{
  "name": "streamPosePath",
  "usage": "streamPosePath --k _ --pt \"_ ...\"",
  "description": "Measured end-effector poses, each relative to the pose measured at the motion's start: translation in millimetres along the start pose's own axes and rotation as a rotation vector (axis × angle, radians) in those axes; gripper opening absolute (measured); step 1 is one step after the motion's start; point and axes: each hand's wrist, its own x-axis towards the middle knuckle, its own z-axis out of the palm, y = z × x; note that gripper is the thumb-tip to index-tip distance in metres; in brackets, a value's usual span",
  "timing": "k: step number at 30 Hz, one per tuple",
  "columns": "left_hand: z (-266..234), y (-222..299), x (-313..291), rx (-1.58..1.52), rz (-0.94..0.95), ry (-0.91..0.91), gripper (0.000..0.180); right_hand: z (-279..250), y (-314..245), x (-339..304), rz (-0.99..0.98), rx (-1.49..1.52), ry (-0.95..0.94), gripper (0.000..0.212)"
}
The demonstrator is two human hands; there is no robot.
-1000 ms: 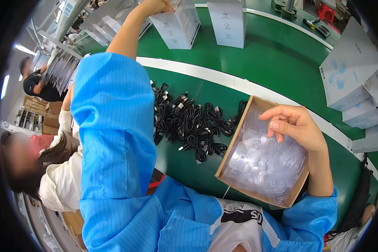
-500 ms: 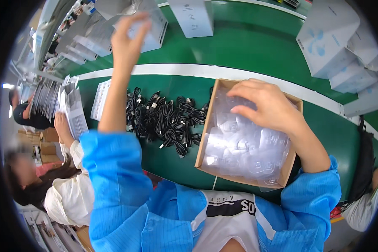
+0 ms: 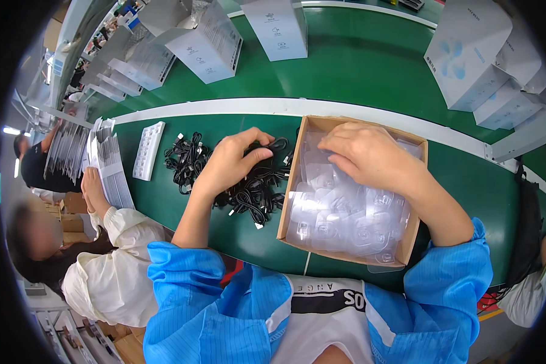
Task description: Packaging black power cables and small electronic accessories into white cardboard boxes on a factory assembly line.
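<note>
My left hand (image 3: 235,159) reaches over a pile of black cables (image 3: 249,197) in the middle of the green table. Its thumb and fingers close around a coiled black cable (image 3: 278,144) at the pile's upper right. To the right stands a shallow brown cardboard box (image 3: 288,209) filled with clear plastic pieces (image 3: 340,221), thin and moulded. Bent over the upper part of that box, my right hand (image 3: 370,155) has its fingers and thumb drawn together at the plastic. The exact edge of the piece they hold is hard to make out.
A white tray (image 3: 147,151) lies left of the cables, beside stacked pale folded sheets (image 3: 112,167) handled by a person in a white sleeve (image 3: 130,227). White cartons (image 3: 206,51) stand beyond the white rail (image 3: 224,108), with more cartons (image 3: 467,57) far right.
My left hand has come down from near the far cartons to the cables and taken hold of one. My right hand's fingers have drawn closer together. The cardboard box has shifted slightly left.
</note>
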Motion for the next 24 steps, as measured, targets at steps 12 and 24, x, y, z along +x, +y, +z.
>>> streamPosePath --k 12,24 --pt "17.3 50.1 53.4 -1.005 -0.024 0.222 0.036 -7.6 -8.5 5.1 -0.034 0.004 0.098 0.044" --pt "53.4 59.6 51.9 -1.118 0.117 0.225 0.038 6.3 -12.1 -6.8 -0.088 -0.201 0.205 0.02"
